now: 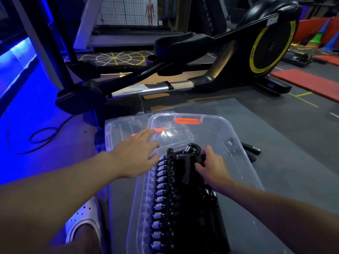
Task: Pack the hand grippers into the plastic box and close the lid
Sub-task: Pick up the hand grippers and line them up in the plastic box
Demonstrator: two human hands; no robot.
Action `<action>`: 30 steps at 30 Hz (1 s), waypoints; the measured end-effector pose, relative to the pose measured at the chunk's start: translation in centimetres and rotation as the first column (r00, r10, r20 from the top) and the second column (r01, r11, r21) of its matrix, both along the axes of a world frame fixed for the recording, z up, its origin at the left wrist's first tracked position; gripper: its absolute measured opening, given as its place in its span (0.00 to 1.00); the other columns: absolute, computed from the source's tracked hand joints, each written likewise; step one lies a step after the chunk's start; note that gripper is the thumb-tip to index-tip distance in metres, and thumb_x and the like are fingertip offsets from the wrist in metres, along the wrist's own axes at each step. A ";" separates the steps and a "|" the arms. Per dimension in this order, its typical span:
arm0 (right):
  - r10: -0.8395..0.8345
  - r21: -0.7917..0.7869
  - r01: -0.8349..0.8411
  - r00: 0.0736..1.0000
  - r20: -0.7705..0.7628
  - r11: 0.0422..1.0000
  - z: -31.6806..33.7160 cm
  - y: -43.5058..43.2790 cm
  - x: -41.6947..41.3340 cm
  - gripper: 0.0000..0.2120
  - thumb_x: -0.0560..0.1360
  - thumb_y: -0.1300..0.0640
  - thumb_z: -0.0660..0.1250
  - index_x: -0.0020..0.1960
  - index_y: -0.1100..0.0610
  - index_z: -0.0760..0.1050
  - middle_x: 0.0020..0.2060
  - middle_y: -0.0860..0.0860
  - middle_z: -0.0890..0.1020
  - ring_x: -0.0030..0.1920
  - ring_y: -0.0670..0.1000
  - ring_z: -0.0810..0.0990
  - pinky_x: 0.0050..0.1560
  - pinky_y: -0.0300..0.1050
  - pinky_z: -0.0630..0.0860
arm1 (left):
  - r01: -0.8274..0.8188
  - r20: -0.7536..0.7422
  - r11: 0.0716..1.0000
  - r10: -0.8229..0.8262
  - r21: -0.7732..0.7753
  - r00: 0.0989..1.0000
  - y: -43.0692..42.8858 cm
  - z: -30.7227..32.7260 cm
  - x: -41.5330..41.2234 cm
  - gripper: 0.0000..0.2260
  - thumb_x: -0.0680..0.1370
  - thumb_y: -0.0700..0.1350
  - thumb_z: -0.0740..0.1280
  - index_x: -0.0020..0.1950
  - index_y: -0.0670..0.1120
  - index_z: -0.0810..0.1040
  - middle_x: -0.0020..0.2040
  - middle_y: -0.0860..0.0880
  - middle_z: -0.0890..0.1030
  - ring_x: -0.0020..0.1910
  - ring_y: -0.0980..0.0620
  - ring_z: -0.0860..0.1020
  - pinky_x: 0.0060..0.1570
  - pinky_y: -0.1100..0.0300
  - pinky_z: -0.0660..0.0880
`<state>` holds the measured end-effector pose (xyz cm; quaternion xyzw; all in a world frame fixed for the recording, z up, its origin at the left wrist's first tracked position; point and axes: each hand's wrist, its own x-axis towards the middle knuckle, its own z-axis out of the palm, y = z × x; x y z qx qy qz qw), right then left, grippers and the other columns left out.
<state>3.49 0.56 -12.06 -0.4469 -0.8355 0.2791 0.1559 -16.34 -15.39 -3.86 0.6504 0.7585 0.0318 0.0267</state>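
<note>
Gym floor, right grip around hand gripper

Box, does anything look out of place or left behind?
Yes. A loose gripper lies on the grey mat outside the plastic box, by its right wall, while the others stand in a neat row inside. The top gripper, held by the right hand, sits askew across that row.

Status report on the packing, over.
Left hand open over lid. Right hand grips hand gripper in plastic box. Loose gripper outside box, lid off.
</note>
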 end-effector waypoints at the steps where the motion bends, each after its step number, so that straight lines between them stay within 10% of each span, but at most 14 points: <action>1: -0.002 -0.006 0.002 1.000 0.003 1.000 -0.1 0.0 0.2 0.12 0.70 0.57 0.68 0.45 0.51 0.64 0.31 0.51 0.77 0.29 0.56 0.77 0.33 0.50 0.75 | -0.001 -0.001 1.000 0.001 -0.002 1.000 0.0 0.0 0.0 0.38 0.68 0.63 0.37 0.67 0.50 0.71 0.77 0.47 0.56 0.76 0.50 0.54 0.72 0.52 0.60; 7: 0.018 -0.124 -0.016 1.000 0.017 0.992 -0.1 0.4 0.4 0.25 0.69 0.54 0.75 0.61 0.56 0.69 0.39 0.49 0.75 0.40 0.51 0.76 0.39 0.41 0.71 | -0.006 0.004 1.000 0.006 -0.016 1.000 -0.1 0.3 0.3 0.33 0.72 0.63 0.40 0.67 0.51 0.71 0.78 0.48 0.54 0.77 0.51 0.52 0.70 0.53 0.60; 14: 0.290 -0.239 -0.275 0.957 0.029 0.931 0.2 0.3 1.4 0.56 0.60 0.50 0.83 0.78 0.52 0.53 0.74 0.49 0.58 0.74 0.49 0.61 0.74 0.46 0.61 | -0.005 0.017 1.000 0.005 -0.004 1.000 -0.1 0.1 0.1 0.38 0.68 0.64 0.36 0.66 0.50 0.72 0.78 0.47 0.54 0.77 0.51 0.52 0.71 0.54 0.58; 30: 0.298 -0.071 -0.294 0.953 0.050 0.953 -1.7 0.1 0.8 0.63 0.57 0.46 0.82 0.79 0.57 0.46 0.78 0.48 0.51 0.77 0.47 0.52 0.76 0.44 0.55 | -0.020 0.052 1.000 0.020 0.014 0.998 -0.3 -0.1 0.5 0.36 0.70 0.63 0.37 0.64 0.50 0.73 0.78 0.49 0.53 0.78 0.52 0.49 0.71 0.54 0.58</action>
